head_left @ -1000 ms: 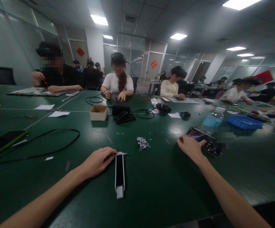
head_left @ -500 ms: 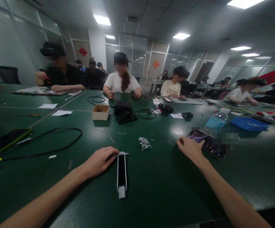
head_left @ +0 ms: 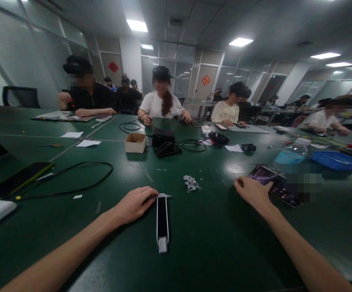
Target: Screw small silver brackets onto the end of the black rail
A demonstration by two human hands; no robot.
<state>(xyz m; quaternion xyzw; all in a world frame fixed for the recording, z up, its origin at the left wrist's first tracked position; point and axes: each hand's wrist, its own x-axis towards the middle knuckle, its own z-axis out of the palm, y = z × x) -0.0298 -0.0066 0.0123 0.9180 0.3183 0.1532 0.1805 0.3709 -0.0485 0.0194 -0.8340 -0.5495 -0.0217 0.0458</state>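
A long narrow device [head_left: 162, 219] with a black face, a white frame and a pale block at its near end lies on the green table. My left hand [head_left: 139, 202] is closed at its far end, fingertips pinching by the thin metal rod that crosses there. My right hand [head_left: 253, 192] rests with thumb and fingers apart at the left edge of a dark printed card or booklet [head_left: 277, 186], the thumb reaching over it. Between the hands, farther off, sits a small pile of metal washers and small plates [head_left: 191, 183].
Beyond the pile stand an open cardboard box [head_left: 135, 146] and a black device [head_left: 163, 138] with cables. A phone [head_left: 20, 178] and black cable lie left; a bottle of blue liquid [head_left: 291, 153] and blue tray [head_left: 337, 161] are right. Several people sit opposite.
The head view has turned slightly left, so everything appears shifted right and more of a white object at the left shows. Both hands keep nearly the same pose and place.
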